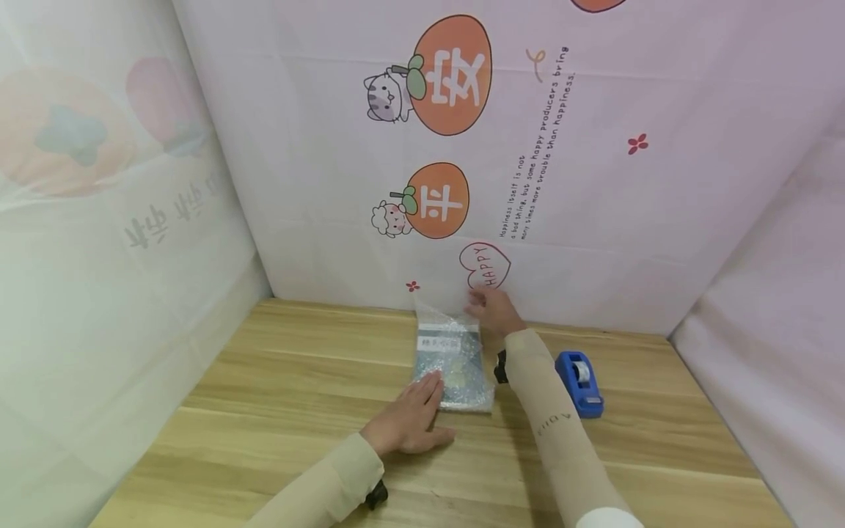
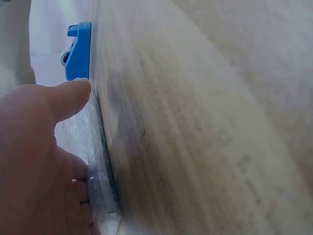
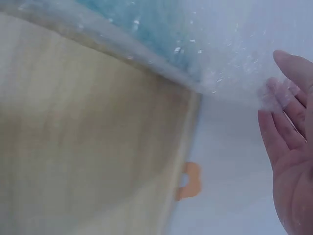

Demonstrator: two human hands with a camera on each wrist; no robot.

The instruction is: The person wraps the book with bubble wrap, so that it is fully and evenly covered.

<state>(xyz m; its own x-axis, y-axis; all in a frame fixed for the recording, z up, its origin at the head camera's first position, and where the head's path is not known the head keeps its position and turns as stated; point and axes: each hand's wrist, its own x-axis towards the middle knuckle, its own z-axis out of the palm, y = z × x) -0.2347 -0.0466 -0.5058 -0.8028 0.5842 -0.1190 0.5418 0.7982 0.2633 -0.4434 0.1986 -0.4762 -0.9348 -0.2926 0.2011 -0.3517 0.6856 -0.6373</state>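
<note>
A book (image 1: 452, 367) with a blue-green cover lies on the wooden table, covered by clear bubble wrap (image 1: 455, 402). My left hand (image 1: 412, 414) rests on its near left part, fingers straight and thumb spread to the side. In the left wrist view, the wrapped edge shows beside the fingers. At the far end, my right hand (image 1: 495, 309) touches a raised flap of the wrap. The right wrist view shows this flap lying over the right fingertips (image 3: 276, 93), with the fingers fairly straight and the thumb apart from them.
A blue tape dispenser (image 1: 581, 385) with a roll of tape stands to the right of the right forearm. Behind the wooden table (image 1: 264, 411) hangs a printed white cloth (image 1: 330, 220), close to the book's far end. More cloth walls the left and right sides.
</note>
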